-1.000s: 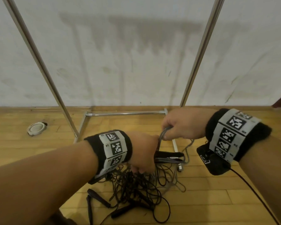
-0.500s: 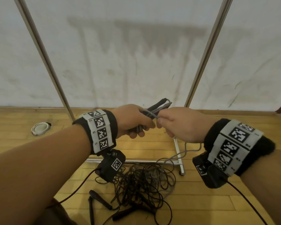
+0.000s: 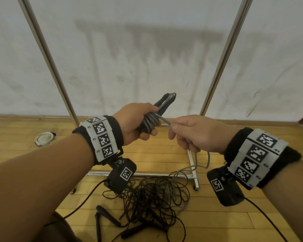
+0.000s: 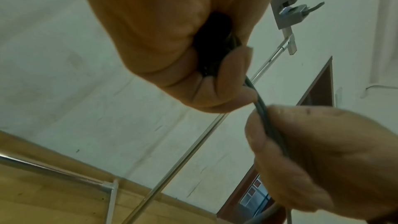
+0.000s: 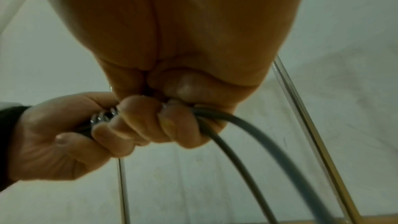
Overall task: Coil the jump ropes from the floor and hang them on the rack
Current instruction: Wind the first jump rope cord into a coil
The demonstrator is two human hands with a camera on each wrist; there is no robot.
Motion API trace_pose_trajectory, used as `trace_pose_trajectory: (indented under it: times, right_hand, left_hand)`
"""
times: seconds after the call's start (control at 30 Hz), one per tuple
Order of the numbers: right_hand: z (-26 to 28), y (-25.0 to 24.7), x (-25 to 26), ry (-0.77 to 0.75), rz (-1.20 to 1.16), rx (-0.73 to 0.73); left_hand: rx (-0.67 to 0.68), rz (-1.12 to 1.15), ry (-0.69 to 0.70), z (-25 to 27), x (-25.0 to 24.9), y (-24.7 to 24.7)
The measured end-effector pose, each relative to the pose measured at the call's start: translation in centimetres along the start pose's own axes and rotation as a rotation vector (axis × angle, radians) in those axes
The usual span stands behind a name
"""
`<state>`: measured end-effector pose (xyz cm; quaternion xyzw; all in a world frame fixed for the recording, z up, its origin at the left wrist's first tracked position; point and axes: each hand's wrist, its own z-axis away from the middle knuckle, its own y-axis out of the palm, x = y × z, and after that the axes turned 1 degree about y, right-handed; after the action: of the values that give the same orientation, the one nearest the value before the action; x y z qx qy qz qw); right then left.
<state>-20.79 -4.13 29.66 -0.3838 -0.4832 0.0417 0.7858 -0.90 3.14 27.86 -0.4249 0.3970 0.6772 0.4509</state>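
Coiling step: left hand [image 3: 138, 123] is wrapped tight around the handles [image 3: 164, 102] with several turns of grey rope [image 3: 150, 122] already wound on them, held up in front of the wall. Right hand [image 3: 194, 135] pinches the free run of the same rope just beside the left fist, fingers curled round it; wrist views confirm both grips. From the right hand the rope drops to the floor [image 3: 156, 154] and joins the pile [image 3: 147, 199] of dark ropes tangled below, beside the rack [image 3: 222, 55] base. Two black handles lie at the near edge of the pile.

Judgement: first rope about partway coiled, a fair length left on the floor, nothing seen hung yet. Next move likely another turn round the handles, keeping tension so the wraps stay put, and feeding slack through the right fingers. Risk: grey rope snags in the dark tangle and drags it up.
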Motion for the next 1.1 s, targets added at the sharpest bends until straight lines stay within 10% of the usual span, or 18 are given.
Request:
trace_pose_trajectory:
  times: [0.3,0.43,0.67,1.1]
  right_hand:
    - [-0.7,-0.7,-3.4,0.074,0.211,0.125]
    - [-0.9,-0.9,-4.0,0.105,0.272,0.153]
    - [-1.3,0.0,-0.8,-0.051,0.717,0.056]
    - [-0.6,1.2,0.4,-0.069,0.602,-0.115]
  left_hand:
    - [0.464,-0.064,0.053,0.7,-0.2,0.0]
    - [0.630,-0.545,-0.055,1.0,0.6,1.1]
    - [0.497,-1.178,-0.163,0.4,3.8,3.3]
    - [-0.017,-0.547,0.018,-1.5,1.3,0.0]
